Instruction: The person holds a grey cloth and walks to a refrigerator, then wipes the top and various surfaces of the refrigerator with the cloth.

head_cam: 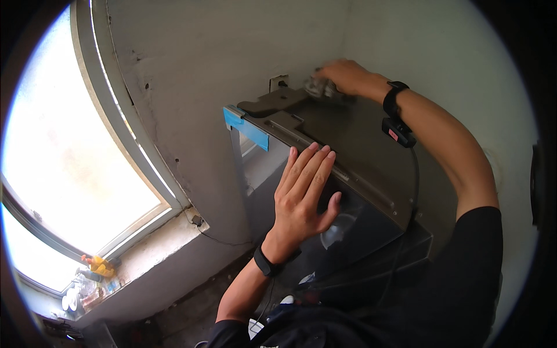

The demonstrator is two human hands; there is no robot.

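Before me stands what looks like a refrigerator (370, 130), its top dull brown and its dark front panel (270, 182) glossy. My left hand (304, 195) lies flat against the upper front edge, fingertips over the rim and thumb spread, holding nothing. Toward the back of the top, my right hand (343, 78) grips a crumpled grey cloth (321, 88); both are blurred. The cloth is at the rear raised cover (274, 102), and my fingers hide part of it. Blue tape (247, 129) wraps the front left corner.
A wall socket (278, 82) with a plug sits just behind the appliance. To the left is a bright window (82, 130); its sill (148, 252) holds a yellow bottle (102, 265) and clutter. A thin cable (226, 241) runs from the sill. The right wall (435, 56) is close by.
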